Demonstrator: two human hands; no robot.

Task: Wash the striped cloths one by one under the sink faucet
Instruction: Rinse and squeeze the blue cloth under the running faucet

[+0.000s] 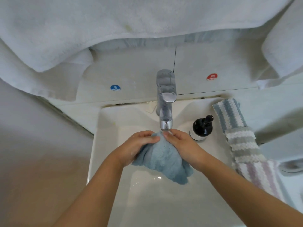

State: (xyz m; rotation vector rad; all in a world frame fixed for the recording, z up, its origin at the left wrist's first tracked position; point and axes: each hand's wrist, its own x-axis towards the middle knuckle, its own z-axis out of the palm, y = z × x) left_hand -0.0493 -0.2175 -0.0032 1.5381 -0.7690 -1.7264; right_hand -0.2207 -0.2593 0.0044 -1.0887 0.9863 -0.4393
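Left hand (139, 144): fingers curled, gripping bunched plain blue terry cloth (161, 158) | Right hand (182, 143): gripping same cloth | Cloth: peak just under chrome faucet (166, 102) spout, long axis running from spout toward the person, over white ceramic sink (106, 128) | Sink's right rim: black pump bottle (202, 127); three striped cloths (241, 141) in a row.

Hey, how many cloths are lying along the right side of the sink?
3, in a row: a blue-and-white striped cloth farthest back, a grey-and-white striped cloth in the middle, a pink-and-white striped cloth nearest. More may lie beyond the frame.
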